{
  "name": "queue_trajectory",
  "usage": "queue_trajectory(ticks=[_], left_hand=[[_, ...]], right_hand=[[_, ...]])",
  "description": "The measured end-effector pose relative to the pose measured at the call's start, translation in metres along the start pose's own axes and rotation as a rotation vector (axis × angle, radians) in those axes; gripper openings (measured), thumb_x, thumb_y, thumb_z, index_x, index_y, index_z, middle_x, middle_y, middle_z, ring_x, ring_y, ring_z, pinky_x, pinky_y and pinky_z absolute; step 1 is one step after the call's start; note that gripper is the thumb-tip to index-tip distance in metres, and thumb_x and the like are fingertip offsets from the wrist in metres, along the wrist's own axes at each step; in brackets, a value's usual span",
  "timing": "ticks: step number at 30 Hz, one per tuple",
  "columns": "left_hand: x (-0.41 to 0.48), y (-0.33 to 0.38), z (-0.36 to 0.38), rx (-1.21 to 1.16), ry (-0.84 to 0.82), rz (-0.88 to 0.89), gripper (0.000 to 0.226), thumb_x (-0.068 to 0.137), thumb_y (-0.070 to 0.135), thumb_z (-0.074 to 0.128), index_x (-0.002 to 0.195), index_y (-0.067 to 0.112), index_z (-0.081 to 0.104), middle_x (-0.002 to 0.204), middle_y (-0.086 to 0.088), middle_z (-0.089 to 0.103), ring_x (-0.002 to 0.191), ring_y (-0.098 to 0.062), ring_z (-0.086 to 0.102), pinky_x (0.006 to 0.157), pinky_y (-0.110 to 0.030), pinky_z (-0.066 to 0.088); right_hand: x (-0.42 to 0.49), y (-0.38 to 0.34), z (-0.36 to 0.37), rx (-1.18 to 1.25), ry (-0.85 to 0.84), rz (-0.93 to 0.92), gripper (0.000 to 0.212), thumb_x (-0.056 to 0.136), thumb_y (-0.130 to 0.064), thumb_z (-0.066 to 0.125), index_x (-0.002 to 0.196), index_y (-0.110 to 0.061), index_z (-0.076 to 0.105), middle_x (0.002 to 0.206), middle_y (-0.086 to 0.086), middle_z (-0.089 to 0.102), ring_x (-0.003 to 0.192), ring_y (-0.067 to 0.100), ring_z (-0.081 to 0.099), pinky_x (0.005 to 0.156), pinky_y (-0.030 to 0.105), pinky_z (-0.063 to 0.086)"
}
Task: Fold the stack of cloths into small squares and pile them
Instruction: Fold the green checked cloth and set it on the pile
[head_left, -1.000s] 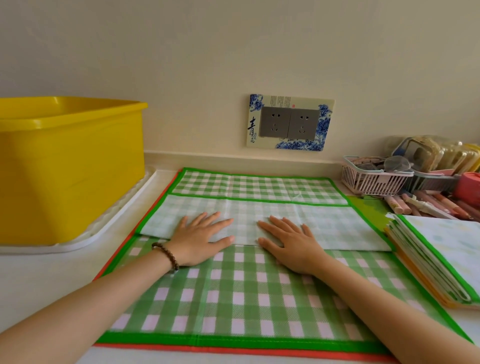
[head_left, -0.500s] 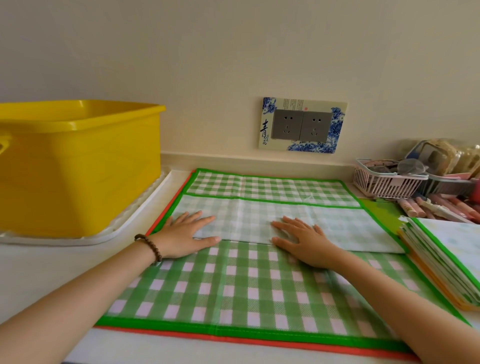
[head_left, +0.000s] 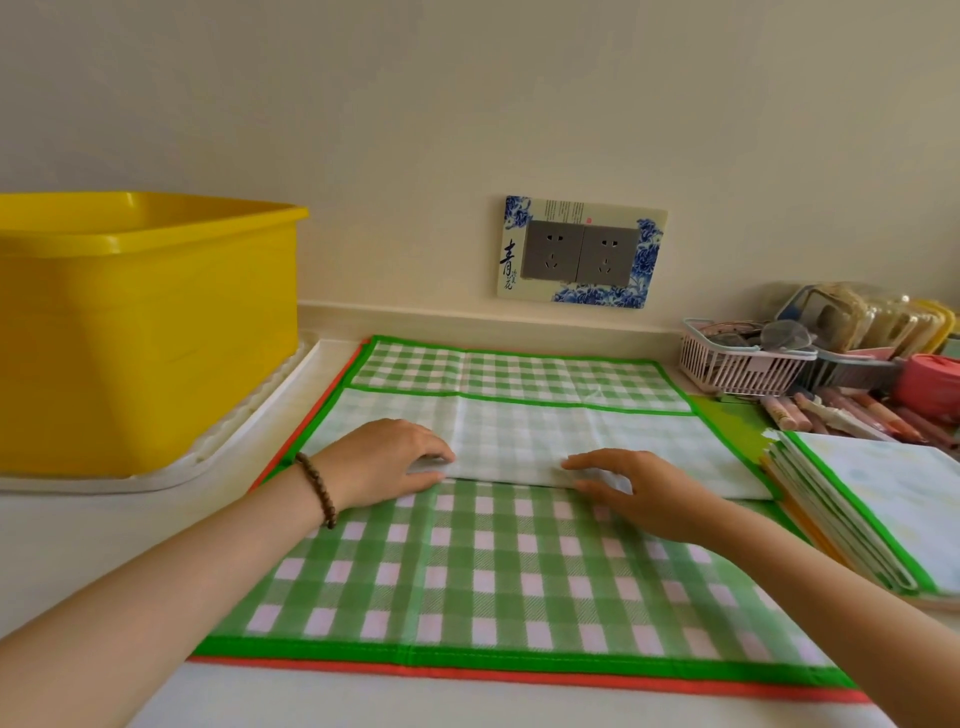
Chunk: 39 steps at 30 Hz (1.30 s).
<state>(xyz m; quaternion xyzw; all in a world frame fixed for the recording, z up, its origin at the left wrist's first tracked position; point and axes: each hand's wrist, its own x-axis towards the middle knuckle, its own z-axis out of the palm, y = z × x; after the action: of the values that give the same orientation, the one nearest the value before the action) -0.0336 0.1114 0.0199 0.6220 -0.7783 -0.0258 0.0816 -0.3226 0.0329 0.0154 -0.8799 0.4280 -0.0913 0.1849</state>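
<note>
- One yellow tub stands at about ten o'clock from the work spot, on a white tray on the counter.
- The left hand, with a bead bracelet at the wrist, curls its fingers round the near edge of a pale folded band.
- That band belongs to the green checked cloth, spread flat dead centre. The band runs across its middle, and an orange-edged cloth peeks out underneath at six o'clock.
- A socket plate is on the wall at twelve o'clock.
- The right hand pinches the same edge, fingers arched over it and thumb low; the two hands are well apart.
- The stack of cloths lies at three o'clock, just beside the spread one.
- A pink basket and loose pens crowd two o'clock.
</note>
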Motion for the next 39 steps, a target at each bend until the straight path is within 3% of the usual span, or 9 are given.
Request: queue_trajectory(ticks=[13,16,18,21,25,28,31,35,39], left_hand=[[0.005,-0.002,-0.016,-0.314,0.108,-0.113,0.018,0.094,0.03,0.053,0.102,0.024,0.069,0.102,0.014,0.067,0.094,0.0,0.06,0.092,-0.028,0.049],[0.004,-0.002,-0.034,-0.393,0.061,-0.105,0.014,0.091,0.031,0.057,0.097,0.026,0.069,0.086,0.014,0.068,0.079,0.0,0.06,0.087,-0.021,0.047],[0.001,-0.003,-0.05,-0.452,0.014,-0.087,0.009,0.089,0.032,0.061,0.094,0.031,0.069,0.053,0.013,0.051,0.05,-0.008,0.043,0.082,-0.024,0.047],[-0.004,0.001,-0.078,-0.479,-0.091,-0.081,0.022,0.086,0.035,0.064,0.107,0.033,0.065,0.043,0.011,0.033,0.043,-0.01,0.023,0.073,-0.017,0.047],[-0.005,0.014,-0.099,-0.473,-0.049,-0.081,0.027,0.083,0.039,0.066,0.108,0.039,0.06,0.064,0.011,0.059,0.046,-0.003,0.04,0.06,-0.011,0.04],[0.001,0.018,-0.092,-0.375,0.17,-0.059,0.035,0.08,0.037,0.07,0.113,0.041,0.058,0.11,0.019,0.061,0.092,0.005,0.054,0.087,-0.02,0.042],[0.006,0.026,-0.075,-0.253,0.263,0.001,0.032,0.083,0.037,0.067,0.114,0.041,0.059,0.125,0.02,0.052,0.116,0.0,0.045,0.103,-0.027,0.035],[0.014,0.031,-0.051,-0.3,0.05,-0.027,0.032,0.088,0.041,0.059,0.12,0.038,0.057,0.136,0.017,0.048,0.127,-0.002,0.041,0.106,-0.023,0.028],[0.025,0.03,-0.028,-0.264,-0.099,-0.06,0.05,0.087,0.052,0.055,0.133,0.036,0.046,0.143,0.017,0.041,0.13,-0.003,0.039,0.105,-0.019,0.029]], right_hand=[[0.001,-0.006,-0.017,-0.119,0.105,-0.029,0.028,0.096,-0.028,0.049,0.118,-0.019,0.064,0.116,-0.003,0.066,0.101,0.014,0.061,0.087,0.02,0.045],[0.0,-0.009,-0.036,-0.065,0.052,-0.039,0.02,0.094,-0.03,0.052,0.104,-0.023,0.067,0.1,-0.002,0.071,0.087,0.018,0.065,0.084,0.032,0.053],[-0.003,-0.012,-0.052,-0.041,-0.002,-0.061,0.016,0.092,-0.033,0.055,0.098,-0.027,0.068,0.088,-0.007,0.071,0.077,0.009,0.067,0.071,0.026,0.055],[-0.009,-0.024,-0.077,0.044,-0.097,-0.079,0.011,0.088,-0.035,0.06,0.093,-0.031,0.069,0.077,-0.017,0.069,0.063,-0.007,0.06,0.063,0.009,0.046],[-0.006,-0.031,-0.101,0.158,-0.173,-0.06,0.011,0.085,-0.035,0.063,0.088,-0.029,0.071,0.07,-0.021,0.067,0.064,-0.008,0.057,0.066,0.008,0.043],[0.007,-0.029,-0.102,0.125,-0.082,-0.073,0.008,0.085,-0.034,0.064,0.087,-0.031,0.071,0.079,-0.02,0.069,0.074,-0.004,0.062,0.073,0.01,0.045],[0.027,-0.022,-0.086,-0.007,0.031,-0.083,0.015,0.087,-0.028,0.063,0.098,-0.022,0.071,0.09,-0.012,0.07,0.082,0.003,0.065,0.08,0.014,0.048],[0.056,-0.005,-0.06,-0.027,0.133,-0.018,0.016,0.088,-0.027,0.063,0.099,-0.018,0.072,0.092,-0.004,0.069,0.084,0.013,0.063,0.082,0.027,0.052],[0.079,0.008,-0.04,-0.024,0.146,0.05,0.019,0.089,-0.025,0.063,0.103,-0.016,0.072,0.095,-0.004,0.066,0.085,0.01,0.057,0.075,0.022,0.042]])
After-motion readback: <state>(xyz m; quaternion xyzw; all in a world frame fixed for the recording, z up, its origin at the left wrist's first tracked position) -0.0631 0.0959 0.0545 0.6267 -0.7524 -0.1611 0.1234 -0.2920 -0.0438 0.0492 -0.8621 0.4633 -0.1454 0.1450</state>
